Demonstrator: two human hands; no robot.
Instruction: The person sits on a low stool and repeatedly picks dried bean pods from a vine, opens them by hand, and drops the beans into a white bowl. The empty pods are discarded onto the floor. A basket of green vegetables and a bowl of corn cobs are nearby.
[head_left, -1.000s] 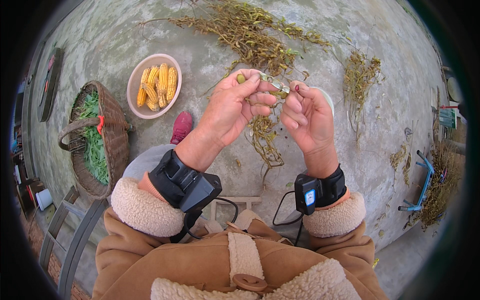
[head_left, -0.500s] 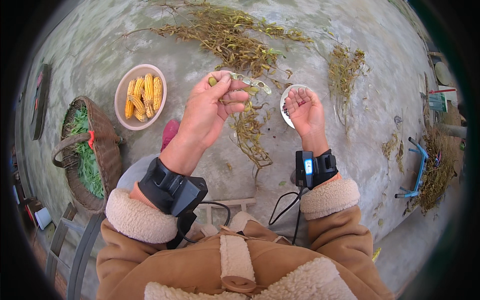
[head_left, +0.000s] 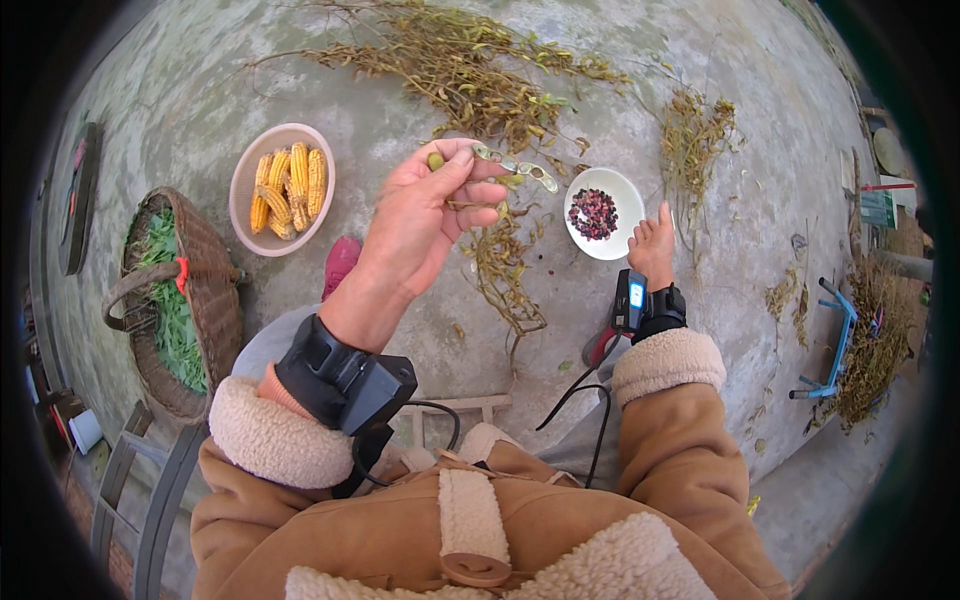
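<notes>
One split, pale green pod (head_left: pixel 525 170) juts from the left hand (head_left: pixel 425 220) at the upper centre of the frame, pinched between thumb and forefinger, its opened shell pointing right. A rounder green pod (head_left: pixel 435 160) shows beside the base of that forefinger; the remaining fingers are loosely bent. Right of centre, the right hand (head_left: pixel 654 248) is just beside the lower right rim of a white bowl (head_left: pixel 631 200), one finger stretched upward and the others curled; whether it has hold of anything, I cannot tell. Dark red and purple beans (head_left: pixel 593 214) lie in the bowl. Dried stalks (head_left: pixel 470 75) spread across the top of the frame. At upper left, a pink basin (head_left: pixel 240 205) contains yellow corn cobs (head_left: pixel 283 190); below it, a wicker basket (head_left: pixel 212 300) contains green leaves (head_left: pixel 175 310). A blue metal frame (head_left: pixel 843 335) stands at far right.
</notes>
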